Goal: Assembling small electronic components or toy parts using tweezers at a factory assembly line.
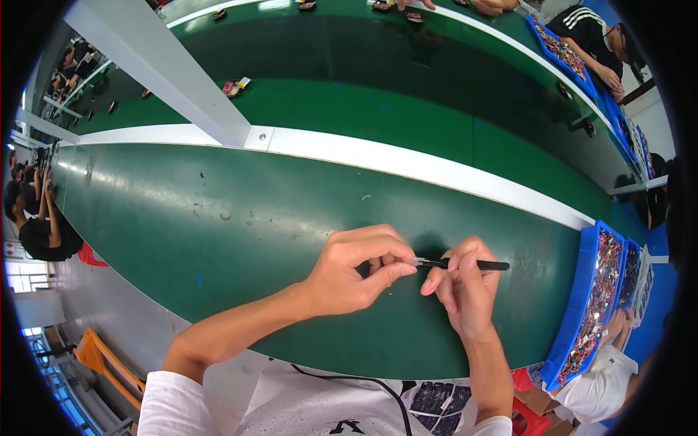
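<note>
Above the green worktop (pixel 269 211), my two hands meet over its near right part. In the fingers of my right hand (pixel 469 291) lies a slim black pen-like tool (pixel 494 266), held almost level with its dark end pointing right. Its thin, pale silvery end reaches the fingertips of my left hand (pixel 363 269). There thumb and forefinger are pinched together. Whether they grip that end or a small piece at it is too small to tell.
To the right stands a blue bin (pixel 574 320) full of small multicoloured parts. A white rail (pixel 407 173) and slanted post (pixel 167 73) separate the worktop from a green conveyor belt (pixel 349 102) carrying a small red-and-yellow item (pixel 234 88). Other people work around the line.
</note>
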The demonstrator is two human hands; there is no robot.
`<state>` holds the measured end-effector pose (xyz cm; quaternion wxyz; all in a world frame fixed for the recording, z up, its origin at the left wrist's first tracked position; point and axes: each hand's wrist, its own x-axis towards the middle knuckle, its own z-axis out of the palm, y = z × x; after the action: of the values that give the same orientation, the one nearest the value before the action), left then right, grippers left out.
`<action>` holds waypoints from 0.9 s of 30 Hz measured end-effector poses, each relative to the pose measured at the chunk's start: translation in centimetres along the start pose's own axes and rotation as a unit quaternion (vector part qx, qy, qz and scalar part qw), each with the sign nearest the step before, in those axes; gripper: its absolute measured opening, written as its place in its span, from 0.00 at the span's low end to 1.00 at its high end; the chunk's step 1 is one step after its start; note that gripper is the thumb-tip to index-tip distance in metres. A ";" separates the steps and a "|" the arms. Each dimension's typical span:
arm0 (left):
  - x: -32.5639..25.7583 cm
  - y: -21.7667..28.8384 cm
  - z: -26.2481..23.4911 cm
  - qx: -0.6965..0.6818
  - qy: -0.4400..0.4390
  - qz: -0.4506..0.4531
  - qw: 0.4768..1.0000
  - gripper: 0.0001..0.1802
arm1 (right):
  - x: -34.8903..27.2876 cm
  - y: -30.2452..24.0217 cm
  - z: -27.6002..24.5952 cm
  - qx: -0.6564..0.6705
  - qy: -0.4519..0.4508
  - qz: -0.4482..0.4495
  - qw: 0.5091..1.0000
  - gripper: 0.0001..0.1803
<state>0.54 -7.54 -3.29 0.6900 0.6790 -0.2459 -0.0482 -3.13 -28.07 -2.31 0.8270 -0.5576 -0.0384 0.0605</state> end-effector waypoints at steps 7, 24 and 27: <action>0.3 0.1 -0.2 -0.039 0.020 -0.033 0.998 0.03 | -0.1 -0.1 0.2 0.047 -0.002 0.020 0.999 0.13; 0.6 -0.2 0.8 -0.025 0.042 -0.065 0.997 0.06 | 0.0 0.1 -1.2 -0.061 0.029 -0.008 0.998 0.17; 0.7 -0.6 1.1 0.024 0.042 -0.016 0.999 0.08 | 0.0 0.0 -1.5 -0.036 0.041 -0.005 0.999 0.14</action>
<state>0.92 -8.85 -3.75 0.6822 0.7009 -0.2066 -0.0248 -2.96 -29.39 -2.89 0.8078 -0.5885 -0.0095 0.0323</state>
